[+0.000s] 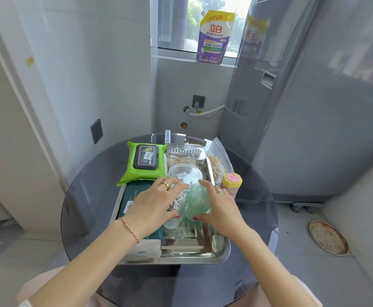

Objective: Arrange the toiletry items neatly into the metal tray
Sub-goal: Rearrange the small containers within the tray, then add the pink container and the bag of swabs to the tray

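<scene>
A shiny metal tray (194,255) lies on a round dark glass table (83,196). Inside it are a dark green tissue pack (134,196), a round clear tub with a flat lid (184,173) and a clear box of cotton swabs (185,155). My left hand (156,204) grips a clear jar of cotton buds (179,200) lying on its side. Beside it, my right hand (218,207) holds a clear jar of green floss picks (197,201). The two jars touch above the tray's middle. A bright green wipes pack (144,161) overlaps the tray's far left corner.
A pink and yellow bottle (232,181) stands just right of the tray. A plastic bag of cotton swabs (217,162) lies at the far right. A grey appliance (303,107) rises on the right. A detergent pouch (214,36) sits on the window sill.
</scene>
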